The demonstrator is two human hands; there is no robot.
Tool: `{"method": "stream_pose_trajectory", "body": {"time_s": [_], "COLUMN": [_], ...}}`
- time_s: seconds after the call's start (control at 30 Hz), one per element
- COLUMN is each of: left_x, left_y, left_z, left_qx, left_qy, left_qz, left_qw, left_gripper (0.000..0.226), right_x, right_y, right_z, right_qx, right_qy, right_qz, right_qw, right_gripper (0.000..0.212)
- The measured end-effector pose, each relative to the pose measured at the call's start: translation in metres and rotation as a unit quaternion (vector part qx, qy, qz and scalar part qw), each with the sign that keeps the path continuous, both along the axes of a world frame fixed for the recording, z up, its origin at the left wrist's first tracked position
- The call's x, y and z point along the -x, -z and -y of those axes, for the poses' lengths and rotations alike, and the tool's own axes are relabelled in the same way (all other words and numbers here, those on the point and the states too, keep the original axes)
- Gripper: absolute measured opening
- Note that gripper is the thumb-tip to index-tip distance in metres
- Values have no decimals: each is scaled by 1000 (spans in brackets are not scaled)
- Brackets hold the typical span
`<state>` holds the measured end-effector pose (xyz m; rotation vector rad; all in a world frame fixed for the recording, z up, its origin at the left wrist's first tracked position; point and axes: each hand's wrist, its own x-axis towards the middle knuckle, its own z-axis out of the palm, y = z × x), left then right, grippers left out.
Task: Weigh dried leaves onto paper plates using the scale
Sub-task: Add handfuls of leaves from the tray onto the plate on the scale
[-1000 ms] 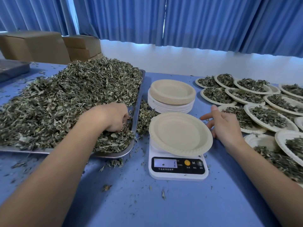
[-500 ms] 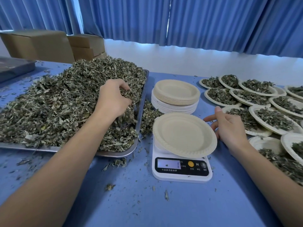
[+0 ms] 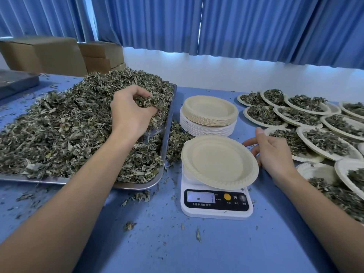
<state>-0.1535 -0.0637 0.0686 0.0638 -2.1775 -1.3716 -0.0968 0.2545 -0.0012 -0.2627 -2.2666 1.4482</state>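
The left hand (image 3: 131,113) holds a bunch of dry green leaves (image 3: 147,101) over the shiny metal tray (image 3: 166,134); the right hand (image 3: 272,154), fingers spread, touches the empty round paper plate (image 3: 218,161) on the white scale (image 3: 214,208).

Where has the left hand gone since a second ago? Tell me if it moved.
Yes. The left hand rose from the tray's near corner toward its far end.

single head-worn wide-angle view, aimed forward and down, scale (image 3: 216,201) seen close and near centre, table (image 3: 236,249) filling the lower frame, curtains (image 3: 236,36) seen beyond the scale
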Motion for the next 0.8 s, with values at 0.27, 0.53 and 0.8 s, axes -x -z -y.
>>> {"method": "stream_pose_trajectory", "body": {"time_s": [0.27,0.53,0.8], "left_x": [-40,-46,-6], "left_y": [-7,-15,-18], "left_z": [-58,-74,11], "left_qx": [-203,-39,223], "left_qy": [261,330,174], "left_qz": [125,153,189], "left_qw": [935,931,940], "left_gripper": [39,30,10], "right_x": [0,-1,-4], "right_y": [0,-2,-5], "right_z": [0,1,6], "right_qx": [-4,-7,-18], "right_qy": [-2,1,2], "right_qz": [0,4,8], "right_qw": [1000,1000,1000], "right_gripper": [60,59,58]}}
